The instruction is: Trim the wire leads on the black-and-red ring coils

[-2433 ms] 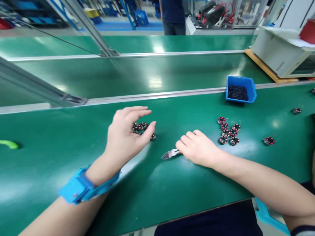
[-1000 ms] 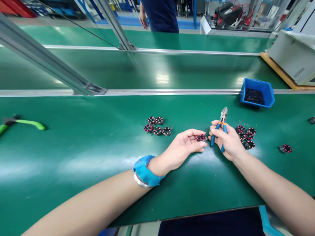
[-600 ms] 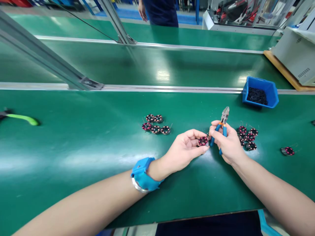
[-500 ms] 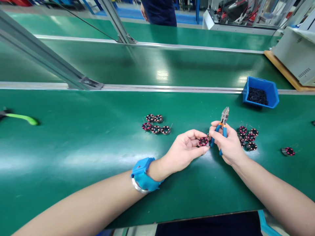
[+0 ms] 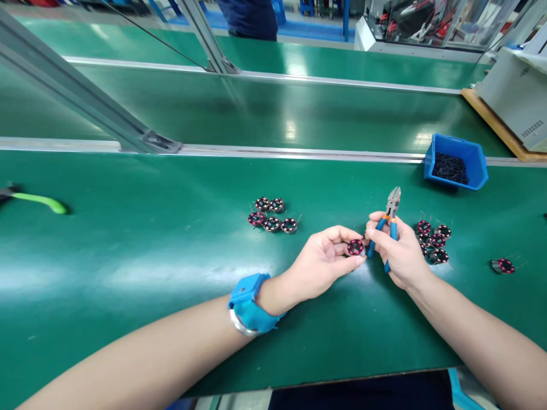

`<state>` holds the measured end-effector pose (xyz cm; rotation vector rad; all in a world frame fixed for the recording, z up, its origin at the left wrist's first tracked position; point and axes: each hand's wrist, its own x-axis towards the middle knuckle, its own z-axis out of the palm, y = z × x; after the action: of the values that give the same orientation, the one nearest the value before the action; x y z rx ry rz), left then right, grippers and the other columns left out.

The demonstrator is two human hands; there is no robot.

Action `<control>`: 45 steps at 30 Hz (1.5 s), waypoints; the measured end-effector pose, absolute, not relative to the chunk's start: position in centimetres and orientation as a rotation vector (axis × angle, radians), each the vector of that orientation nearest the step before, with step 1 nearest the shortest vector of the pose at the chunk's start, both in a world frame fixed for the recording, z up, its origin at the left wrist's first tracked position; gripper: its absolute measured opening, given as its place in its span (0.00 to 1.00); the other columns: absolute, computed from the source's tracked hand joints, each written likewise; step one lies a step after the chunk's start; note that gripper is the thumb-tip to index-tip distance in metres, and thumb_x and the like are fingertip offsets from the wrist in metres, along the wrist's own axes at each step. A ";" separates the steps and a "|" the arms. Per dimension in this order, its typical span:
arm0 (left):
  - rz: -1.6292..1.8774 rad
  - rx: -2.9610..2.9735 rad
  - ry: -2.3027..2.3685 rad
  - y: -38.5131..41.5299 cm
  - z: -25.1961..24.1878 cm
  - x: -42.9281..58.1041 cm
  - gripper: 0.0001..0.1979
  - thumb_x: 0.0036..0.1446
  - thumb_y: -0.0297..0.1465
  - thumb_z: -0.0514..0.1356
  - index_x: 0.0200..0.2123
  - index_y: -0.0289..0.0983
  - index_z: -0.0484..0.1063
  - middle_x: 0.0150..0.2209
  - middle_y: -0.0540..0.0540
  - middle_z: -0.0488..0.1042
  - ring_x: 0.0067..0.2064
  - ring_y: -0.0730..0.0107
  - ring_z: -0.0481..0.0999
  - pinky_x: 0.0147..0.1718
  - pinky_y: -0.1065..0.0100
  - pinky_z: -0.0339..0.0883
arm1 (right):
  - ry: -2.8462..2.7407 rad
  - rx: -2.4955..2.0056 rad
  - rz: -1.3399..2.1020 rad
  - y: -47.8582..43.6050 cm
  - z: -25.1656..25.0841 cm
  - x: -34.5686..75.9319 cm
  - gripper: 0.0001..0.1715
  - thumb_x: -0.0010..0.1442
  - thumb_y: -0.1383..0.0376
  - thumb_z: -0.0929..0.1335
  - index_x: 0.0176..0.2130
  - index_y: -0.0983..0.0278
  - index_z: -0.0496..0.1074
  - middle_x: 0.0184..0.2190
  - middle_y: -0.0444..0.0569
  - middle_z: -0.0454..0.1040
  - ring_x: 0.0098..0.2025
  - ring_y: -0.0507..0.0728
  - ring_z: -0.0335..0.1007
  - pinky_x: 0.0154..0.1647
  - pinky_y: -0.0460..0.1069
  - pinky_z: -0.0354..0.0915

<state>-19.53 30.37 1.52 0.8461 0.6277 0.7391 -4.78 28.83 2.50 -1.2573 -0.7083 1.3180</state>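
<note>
Between the thumb and fingers of my left hand [image 5: 327, 256] is a small round motor stator [image 5: 355, 247] with a pink and black face. My right hand [image 5: 399, 250] grips blue-handled cutting pliers [image 5: 393, 205], their jaws pointing up and away from the stator. The right thumb and forefinger pinch close to the stator's right edge; whether they hold one of its wires is too small to tell. Several stators [image 5: 272, 224] form a group left of my hands. Another group of stators [image 5: 438, 240] lies just beyond my right hand, partly hidden by it.
A lone stator [image 5: 503, 266] lies at the right. The blue bin [image 5: 478, 165] at the back holds small dark pieces. A green-handled tool [image 5: 43, 200] rests far left. Metal rails [image 5: 273, 152] cross behind the green table [image 5: 171, 188]. Across the bench stands a person [image 5: 250, 17].
My hands keep nearly the same pose on the stator and pliers. The view has shifted slightly, and the person across the bench has moved left.
</note>
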 end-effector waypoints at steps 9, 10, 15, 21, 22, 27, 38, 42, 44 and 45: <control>0.725 0.900 0.624 30.2 1.6 -19.6 0.15 0.44 0.24 0.69 0.37 0.33 0.70 0.32 0.49 0.74 0.33 0.77 0.73 0.34 0.73 0.67 | -1.296 -1.349 1.099 27.8 3.4 -2.7 0.12 0.52 0.66 0.70 0.39 0.63 0.68 0.31 0.45 0.73 0.30 0.52 0.68 0.32 0.48 0.66; 0.719 0.903 0.628 30.1 1.6 -19.7 0.16 0.44 0.24 0.69 0.38 0.33 0.70 0.33 0.48 0.74 0.33 0.76 0.73 0.34 0.73 0.67 | -1.377 -1.358 1.036 27.6 3.5 -2.4 0.12 0.54 0.66 0.69 0.41 0.63 0.68 0.34 0.47 0.74 0.32 0.52 0.69 0.35 0.49 0.67; 0.704 0.914 0.651 30.2 1.8 -19.9 0.15 0.44 0.24 0.69 0.36 0.33 0.70 0.33 0.48 0.74 0.34 0.75 0.74 0.36 0.72 0.68 | -1.715 -1.362 0.770 27.0 3.9 -1.9 0.07 0.58 0.69 0.67 0.39 0.62 0.68 0.33 0.47 0.74 0.35 0.54 0.71 0.39 0.50 0.67; 0.692 0.921 0.630 30.3 1.7 -20.0 0.15 0.45 0.23 0.69 0.37 0.33 0.71 0.33 0.48 0.75 0.35 0.76 0.74 0.38 0.72 0.68 | -1.860 -1.328 0.564 26.9 4.1 -1.9 0.07 0.59 0.71 0.66 0.39 0.61 0.67 0.34 0.46 0.73 0.35 0.54 0.70 0.38 0.49 0.65; 0.689 0.924 0.622 30.4 1.8 -20.0 0.15 0.45 0.23 0.69 0.37 0.33 0.72 0.33 0.48 0.75 0.35 0.76 0.74 0.37 0.72 0.68 | -1.864 -1.325 0.546 26.9 4.2 -1.9 0.08 0.58 0.72 0.66 0.39 0.61 0.66 0.34 0.46 0.73 0.36 0.54 0.70 0.38 0.49 0.65; 0.687 0.938 0.605 30.5 2.0 -20.1 0.13 0.45 0.23 0.69 0.36 0.33 0.73 0.32 0.49 0.75 0.33 0.77 0.73 0.34 0.74 0.68 | -1.900 -1.302 0.503 26.8 4.4 -1.6 0.10 0.57 0.74 0.65 0.38 0.60 0.66 0.33 0.45 0.73 0.34 0.54 0.70 0.37 0.49 0.65; 0.721 0.884 0.604 30.4 1.6 -20.1 0.15 0.46 0.23 0.68 0.39 0.33 0.74 0.35 0.47 0.78 0.36 0.75 0.76 0.39 0.73 0.69 | -1.740 -1.351 0.604 26.7 4.2 -2.0 0.06 0.59 0.71 0.67 0.38 0.61 0.69 0.31 0.44 0.74 0.33 0.52 0.71 0.35 0.46 0.65; 0.768 0.904 0.600 30.3 1.4 -20.0 0.16 0.46 0.22 0.68 0.40 0.33 0.74 0.38 0.46 0.77 0.39 0.72 0.76 0.41 0.71 0.70 | -1.789 -1.309 0.561 26.6 4.2 -1.9 0.09 0.58 0.74 0.67 0.38 0.61 0.69 0.33 0.43 0.75 0.34 0.51 0.71 0.37 0.45 0.65; 0.791 0.915 0.593 30.3 1.3 -20.0 0.15 0.46 0.22 0.68 0.40 0.33 0.74 0.39 0.45 0.76 0.39 0.71 0.76 0.41 0.71 0.70 | -1.804 -1.293 0.553 26.6 4.2 -1.9 0.11 0.57 0.75 0.66 0.38 0.61 0.70 0.33 0.43 0.75 0.35 0.51 0.71 0.37 0.45 0.65; 0.801 0.923 0.591 30.2 1.2 -20.0 0.15 0.46 0.22 0.68 0.40 0.33 0.74 0.39 0.45 0.76 0.39 0.71 0.76 0.41 0.71 0.70 | -1.804 -1.289 0.553 26.6 4.2 -1.9 0.11 0.57 0.75 0.67 0.38 0.61 0.70 0.33 0.43 0.75 0.35 0.51 0.71 0.37 0.44 0.65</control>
<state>-20.01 30.21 1.25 0.9234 0.5906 0.8008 -1.94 26.57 4.24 -1.2889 -1.8045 0.5531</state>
